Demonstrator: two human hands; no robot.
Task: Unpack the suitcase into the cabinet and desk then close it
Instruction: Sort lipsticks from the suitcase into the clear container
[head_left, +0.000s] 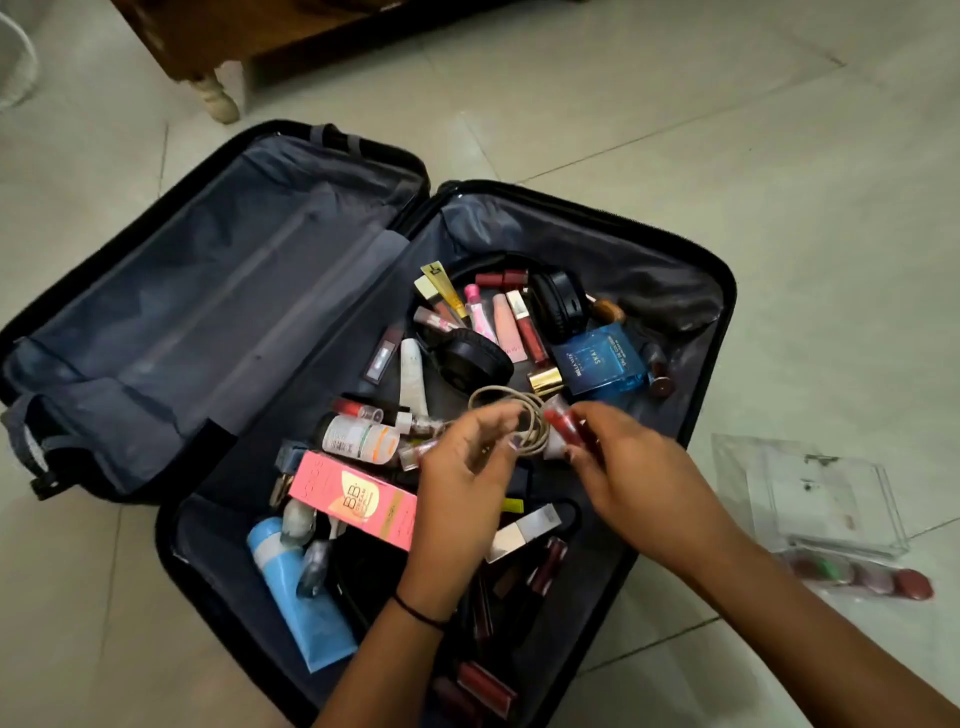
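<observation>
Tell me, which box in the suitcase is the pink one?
The BB cream box, lying by the left hand. The perfume box beside the black headphones is blue.

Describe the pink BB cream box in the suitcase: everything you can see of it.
The pink BB cream box is a long rectangular carton, seemingly cardboard, pink with a peach circle printed "BB cream" and a gold band near its right end. It looks closed and lies flat, slanting, in the suitcase's right half, atop other cosmetics. The left hand hides its right end; whether they touch cannot be told.
</observation>
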